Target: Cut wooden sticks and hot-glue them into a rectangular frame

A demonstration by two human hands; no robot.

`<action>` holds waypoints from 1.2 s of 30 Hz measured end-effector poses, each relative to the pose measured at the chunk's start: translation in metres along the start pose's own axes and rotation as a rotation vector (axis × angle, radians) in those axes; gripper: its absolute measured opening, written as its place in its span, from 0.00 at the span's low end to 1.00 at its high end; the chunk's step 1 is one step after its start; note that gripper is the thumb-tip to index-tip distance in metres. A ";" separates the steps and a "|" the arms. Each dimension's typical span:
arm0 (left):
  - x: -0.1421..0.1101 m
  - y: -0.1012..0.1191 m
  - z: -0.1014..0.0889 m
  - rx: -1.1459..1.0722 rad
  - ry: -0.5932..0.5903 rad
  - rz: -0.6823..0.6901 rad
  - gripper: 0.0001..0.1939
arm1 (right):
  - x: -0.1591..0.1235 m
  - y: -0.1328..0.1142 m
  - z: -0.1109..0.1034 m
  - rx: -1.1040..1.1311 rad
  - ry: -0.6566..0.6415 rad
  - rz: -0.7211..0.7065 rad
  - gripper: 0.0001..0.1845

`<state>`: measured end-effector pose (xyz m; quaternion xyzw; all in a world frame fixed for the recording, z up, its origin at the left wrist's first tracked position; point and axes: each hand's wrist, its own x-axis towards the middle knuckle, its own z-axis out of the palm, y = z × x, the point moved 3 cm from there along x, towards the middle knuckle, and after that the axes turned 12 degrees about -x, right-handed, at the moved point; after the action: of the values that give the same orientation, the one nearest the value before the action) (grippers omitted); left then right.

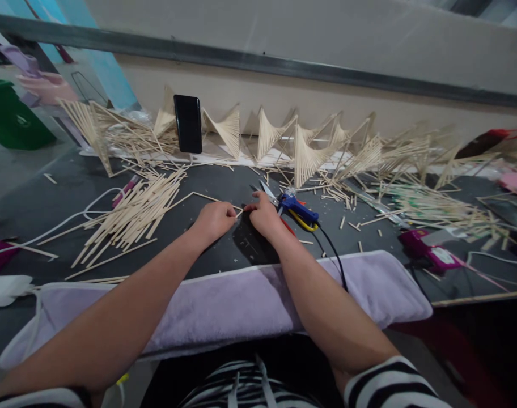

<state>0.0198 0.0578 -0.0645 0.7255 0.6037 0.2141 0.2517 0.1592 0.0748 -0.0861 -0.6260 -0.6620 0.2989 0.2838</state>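
My left hand [216,220] is closed in a pinch on a thin wooden stick, whose tip shows at its fingertips. Close by on the right, my right hand [262,214] has its thumb and finger at the far end of the same stick, its other fingers bent. Behind my left hand, thin wooden sticks [205,196] meet at an angle. A blue glue gun [299,208] with a black cable lies just right of my right hand, beside scissors [267,191] with pointed blades. Left of my hands is a heap of loose sticks [135,209].
Twisted fan-shaped stick structures [309,153] line the wall. A black phone [188,123] stands upright before them. A lilac plush cushion [224,300] covers the table's front edge. On the right lie a magenta device [431,249] and more sticks [432,204].
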 end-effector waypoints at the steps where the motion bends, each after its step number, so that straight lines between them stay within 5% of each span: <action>1: 0.000 0.000 0.000 0.004 0.001 -0.005 0.08 | 0.000 0.000 0.000 0.003 0.000 0.005 0.37; 36: -0.003 0.000 0.007 0.102 0.045 0.041 0.08 | 0.006 0.009 0.003 0.045 0.018 0.016 0.35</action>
<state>0.0231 0.0545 -0.0699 0.7447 0.6043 0.2045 0.1963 0.1623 0.0807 -0.0945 -0.6275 -0.6475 0.3103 0.3012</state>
